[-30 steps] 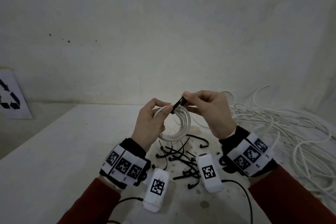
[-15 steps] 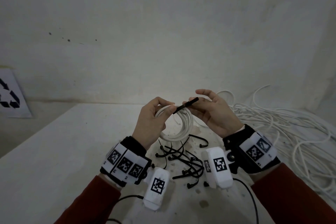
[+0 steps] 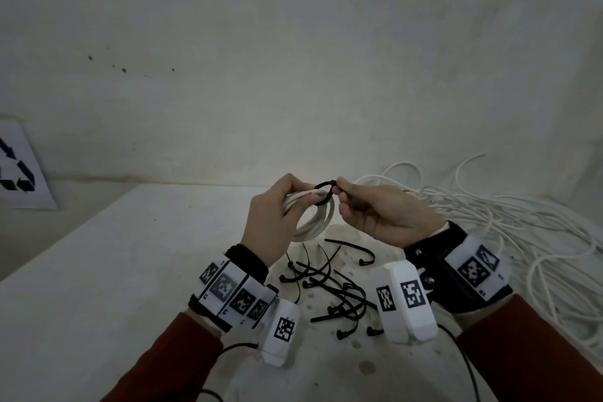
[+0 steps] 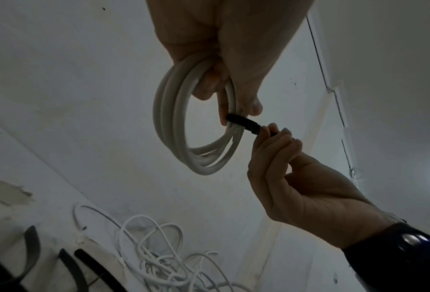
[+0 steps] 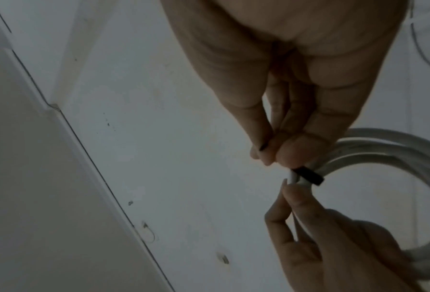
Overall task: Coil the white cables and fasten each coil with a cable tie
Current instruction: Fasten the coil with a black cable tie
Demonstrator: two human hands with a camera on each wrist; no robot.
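One tie on the go; I read it view by view.

Head, change: half a second ago the black cable tie [image 3: 323, 193] stood out as a straight strip; now I see it looped round the white coil [image 3: 310, 216], so the fastening step looks begun, not cinched.
Head, grips: left hand [image 3: 273, 219] curls round the coil, held up above the table [image 3: 98, 271]; right hand [image 3: 378, 212] pinches the tie where the loop closes.
Head, surroundings: spare ties [image 3: 329, 287] lie loose under the hands; uncoiled white cables [image 3: 509, 238] piled at right, well apart. Much coiling left, I judge.
Left wrist, coil: several turns, fingers through it, thumb beside the black band [image 4: 241, 123].
Left wrist, obstruction: nothing between the hands.
Right wrist, pinch: thumb and fingertips [image 5: 287, 151] closed on the tie; band [image 5: 308, 175] crosses the turns.
Right wrist, lock: can't tell whether the tail is threaded.
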